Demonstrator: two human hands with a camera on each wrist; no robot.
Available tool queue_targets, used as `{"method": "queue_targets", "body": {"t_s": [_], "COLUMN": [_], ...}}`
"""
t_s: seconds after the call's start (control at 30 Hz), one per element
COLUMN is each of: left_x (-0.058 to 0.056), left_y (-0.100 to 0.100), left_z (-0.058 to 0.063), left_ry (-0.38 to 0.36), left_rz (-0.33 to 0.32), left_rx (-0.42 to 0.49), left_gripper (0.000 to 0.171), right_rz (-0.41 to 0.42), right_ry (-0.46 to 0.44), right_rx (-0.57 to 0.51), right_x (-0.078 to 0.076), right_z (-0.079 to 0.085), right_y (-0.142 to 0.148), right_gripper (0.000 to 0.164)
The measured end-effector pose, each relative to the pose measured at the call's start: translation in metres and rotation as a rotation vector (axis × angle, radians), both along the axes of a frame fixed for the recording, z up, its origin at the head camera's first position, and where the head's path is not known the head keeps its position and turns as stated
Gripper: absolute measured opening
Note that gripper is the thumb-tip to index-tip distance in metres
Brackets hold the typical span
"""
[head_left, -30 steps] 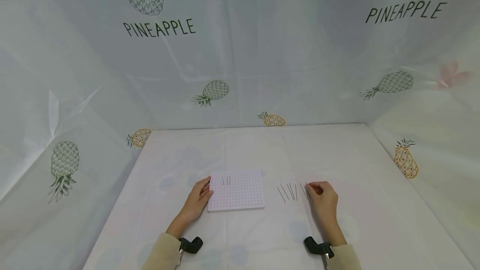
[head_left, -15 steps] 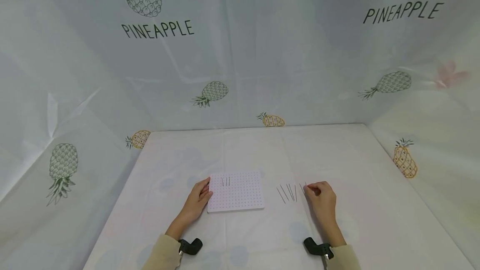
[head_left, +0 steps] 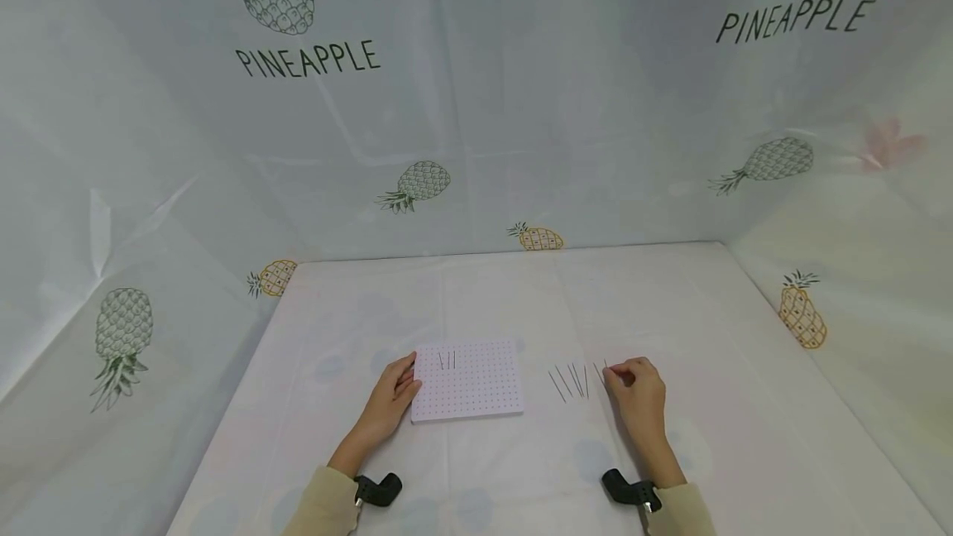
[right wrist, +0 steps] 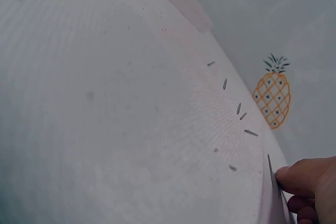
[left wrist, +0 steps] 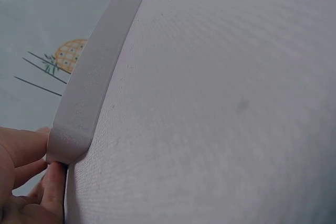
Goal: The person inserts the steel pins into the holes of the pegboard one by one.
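Observation:
A white board with a grid of small holes (head_left: pixel 476 387) lies on the table. Three thin dark pins (head_left: pixel 447 361) stand in its upper left part; in the left wrist view these pins (left wrist: pixel 39 74) stick out past the board's edge (left wrist: pixel 86 87). My left hand (head_left: pixel 385 399) grips the board at its left edge, thumb on one side and fingers on the other. Right of the board, several loose pins (head_left: pixel 569 383) lie spread on the cloth. At their right end my right hand (head_left: pixel 642 399) pinches a pin between thumb and fingertips, partly hidden by them. Another pin (right wrist: pixel 270 170) lies beside the thumb.
A white cloth with faint blue dots covers the table (head_left: pixel 514 470). Sheets printed with pineapples (head_left: pixel 541 238) hang at the back and both sides. A black wrist camera (head_left: pixel 380 490) sits on the left wrist, another camera (head_left: pixel 629 489) on the right.
My right fingertips have dipped slightly lower along the rightmost pin and stay there. The left hand and the board hold still; the head view has shifted a little.

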State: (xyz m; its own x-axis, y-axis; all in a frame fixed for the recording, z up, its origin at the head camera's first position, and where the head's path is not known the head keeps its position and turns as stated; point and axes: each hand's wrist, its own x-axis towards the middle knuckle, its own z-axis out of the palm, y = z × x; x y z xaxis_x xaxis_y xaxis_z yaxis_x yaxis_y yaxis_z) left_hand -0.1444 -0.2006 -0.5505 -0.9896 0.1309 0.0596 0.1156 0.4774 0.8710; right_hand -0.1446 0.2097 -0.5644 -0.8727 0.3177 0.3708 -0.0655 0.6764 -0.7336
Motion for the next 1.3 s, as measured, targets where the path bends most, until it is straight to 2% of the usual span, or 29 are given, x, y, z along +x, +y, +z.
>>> {"method": "queue_targets", "body": {"t_s": [0.43, 0.7, 0.93, 1.3], "left_x": [0.0026, 0.0019, -0.0002, -0.001], "left_y": [-0.0007, -0.0015, -0.0017, -0.0019], "left_z": [0.0006, 0.0007, 0.0006, -0.0012], "left_ry": [-0.022, -0.012, -0.012, -0.003], "left_rz": [0.008, 0.001, -0.005, -0.01], "left_rx": [0.001, 0.007, 0.018, 0.012], "left_gripper": [0.054, 0.054, 0.054, 0.054], "right_rz": [0.029, 0.018, -0.009, -0.001], "right_ry": [-0.078, -0.063, -0.04, -0.07], "right_rx": [0.002, 0.003, 0.007, -0.004], "right_x": [-0.0015, -0.0007, 0.0004, 0.0013], "right_z": [-0.0011, -0.0008, -0.0008, 0.0015], "right_y": [-0.0015, -0.0023, -0.0019, -0.0053], "right_gripper": [0.008, 0.007, 0.013, 0.011]}}
